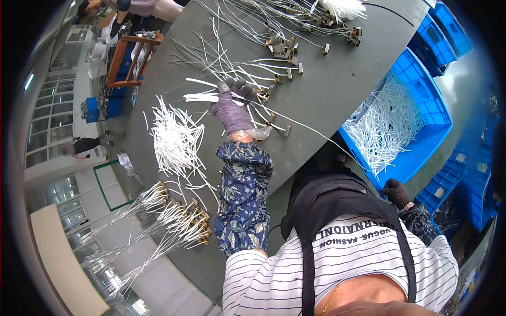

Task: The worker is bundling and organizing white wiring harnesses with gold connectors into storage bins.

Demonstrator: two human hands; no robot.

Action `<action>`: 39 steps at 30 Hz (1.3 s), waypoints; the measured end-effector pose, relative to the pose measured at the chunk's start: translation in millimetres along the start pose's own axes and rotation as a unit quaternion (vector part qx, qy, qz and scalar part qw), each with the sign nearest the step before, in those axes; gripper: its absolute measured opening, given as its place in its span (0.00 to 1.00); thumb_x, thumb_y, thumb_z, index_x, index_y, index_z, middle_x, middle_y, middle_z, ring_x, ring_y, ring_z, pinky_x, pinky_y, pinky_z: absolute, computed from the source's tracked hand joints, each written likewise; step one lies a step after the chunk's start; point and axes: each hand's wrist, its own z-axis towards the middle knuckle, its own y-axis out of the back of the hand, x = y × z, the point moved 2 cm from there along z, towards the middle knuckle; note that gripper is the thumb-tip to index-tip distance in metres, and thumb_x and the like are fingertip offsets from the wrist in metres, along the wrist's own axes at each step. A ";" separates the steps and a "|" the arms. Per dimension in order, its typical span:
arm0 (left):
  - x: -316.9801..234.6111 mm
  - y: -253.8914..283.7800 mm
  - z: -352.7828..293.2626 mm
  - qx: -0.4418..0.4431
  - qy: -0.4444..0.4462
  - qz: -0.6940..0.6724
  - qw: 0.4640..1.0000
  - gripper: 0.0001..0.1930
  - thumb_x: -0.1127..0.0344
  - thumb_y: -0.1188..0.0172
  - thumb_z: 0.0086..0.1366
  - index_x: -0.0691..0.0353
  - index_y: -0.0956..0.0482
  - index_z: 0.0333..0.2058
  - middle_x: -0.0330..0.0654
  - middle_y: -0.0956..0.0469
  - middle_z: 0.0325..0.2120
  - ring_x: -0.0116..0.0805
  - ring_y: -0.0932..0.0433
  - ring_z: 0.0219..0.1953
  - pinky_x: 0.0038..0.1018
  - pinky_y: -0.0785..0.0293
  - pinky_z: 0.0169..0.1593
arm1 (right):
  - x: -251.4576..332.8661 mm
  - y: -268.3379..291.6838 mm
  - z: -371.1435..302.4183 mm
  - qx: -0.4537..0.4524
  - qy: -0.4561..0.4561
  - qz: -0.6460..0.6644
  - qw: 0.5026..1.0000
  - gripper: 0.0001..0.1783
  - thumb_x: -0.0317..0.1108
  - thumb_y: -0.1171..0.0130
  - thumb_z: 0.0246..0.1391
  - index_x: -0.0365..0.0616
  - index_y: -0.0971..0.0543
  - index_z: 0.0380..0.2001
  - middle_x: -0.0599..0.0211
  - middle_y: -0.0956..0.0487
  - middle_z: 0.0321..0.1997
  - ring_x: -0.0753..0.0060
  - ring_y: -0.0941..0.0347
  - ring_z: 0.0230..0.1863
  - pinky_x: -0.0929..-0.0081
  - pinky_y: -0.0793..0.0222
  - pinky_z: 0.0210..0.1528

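My left hand (233, 108), in a purple glove with dark fingertips, is closed over the table. Several short white tubes (202, 98) stick out to the left from under its fingers. Around it lie white wires with small metal terminals (287, 130). One thin white wire (318, 132) stretches from beside the left hand, over the table edge, toward my right hand (395, 194). That hand, in a dark glove, is closed low beside the blue bin (440, 138); the wire's end at its fingers is hard to make out.
Loose white tubes (176, 138) are heaped left on the grey table (327, 84). Bundles of wires with brass-coloured terminals (197, 224) lie at its near left edge, more wires (284, 47) at the far side. White tubes (387, 124) fill the bin. Another person (145, 7) stands beyond.
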 end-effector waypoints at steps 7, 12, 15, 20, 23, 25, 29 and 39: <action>58.4 13.3 -21.7 -0.029 0.153 -0.025 0.988 0.22 0.47 0.41 0.62 0.61 0.26 0.42 0.41 0.24 0.36 0.37 0.23 0.37 0.35 0.24 0.41 | -32.3 1.5 25.1 -0.015 0.191 -0.145 0.971 0.08 0.33 0.37 0.43 0.42 0.26 0.21 0.67 0.28 0.18 0.76 0.33 0.19 0.72 0.37 0.22; 54.5 12.5 -36.4 -0.040 -0.051 -0.227 0.972 0.15 0.56 0.40 0.64 0.61 0.24 0.42 0.42 0.21 0.28 0.36 0.20 0.29 0.33 0.20 0.35 | -67.4 14.4 38.7 -0.001 0.169 -0.168 0.971 0.08 0.31 0.38 0.44 0.41 0.26 0.20 0.66 0.27 0.17 0.75 0.32 0.22 0.68 0.35 0.25; 53.1 15.2 -33.6 -0.030 -0.007 -0.250 0.968 0.16 0.53 0.41 0.65 0.56 0.25 0.45 0.41 0.20 0.39 0.38 0.21 0.39 0.40 0.23 0.44 | -82.3 16.1 52.2 -0.014 0.050 -0.071 0.996 0.09 0.33 0.37 0.42 0.40 0.25 0.22 0.59 0.23 0.22 0.69 0.30 0.24 0.67 0.33 0.30; 89.7 15.0 -81.6 -0.077 0.371 0.029 0.925 0.24 0.45 0.37 0.58 0.53 0.24 0.48 0.34 0.20 0.39 0.29 0.23 0.41 0.37 0.32 0.51 | -36.2 5.1 59.4 -0.068 0.190 -0.256 0.945 0.11 0.35 0.35 0.41 0.41 0.24 0.25 0.58 0.23 0.24 0.69 0.29 0.26 0.65 0.32 0.32; 104.7 -8.4 -134.2 0.211 0.204 0.165 0.941 0.21 0.53 0.32 0.53 0.62 0.22 0.40 0.40 0.20 0.28 0.28 0.22 0.33 0.28 0.27 0.43 | 24.4 -11.8 52.5 -0.048 0.127 -0.104 0.985 0.12 0.34 0.33 0.39 0.40 0.24 0.25 0.62 0.23 0.24 0.73 0.29 0.27 0.67 0.31 0.33; 109.0 -13.0 -158.9 0.231 0.235 0.338 0.882 0.15 0.61 0.32 0.53 0.63 0.21 0.36 0.40 0.21 0.26 0.27 0.24 0.30 0.24 0.26 0.38 | 79.7 -33.0 45.8 0.001 0.264 -0.131 0.956 0.09 0.32 0.38 0.46 0.40 0.26 0.22 0.63 0.28 0.20 0.72 0.32 0.24 0.71 0.32 0.33; 83.3 -5.9 -133.8 0.365 -0.029 0.499 0.785 0.11 0.65 0.49 0.63 0.60 0.23 0.42 0.45 0.21 0.34 0.40 0.21 0.35 0.33 0.24 0.40 | 151.0 -50.7 25.9 0.083 0.212 -0.105 0.968 0.13 0.38 0.38 0.50 0.38 0.23 0.28 0.59 0.25 0.25 0.72 0.31 0.28 0.68 0.34 0.34; 77.7 9.9 -75.1 0.100 0.140 0.285 0.943 0.12 0.61 0.36 0.60 0.65 0.21 0.34 0.37 0.22 0.25 0.25 0.27 0.25 0.26 0.28 0.30 | 314.3 -123.3 41.4 0.167 0.379 0.049 0.909 0.38 0.47 0.33 0.46 0.40 0.33 0.56 0.55 0.28 0.54 0.60 0.28 0.49 0.66 0.33 0.54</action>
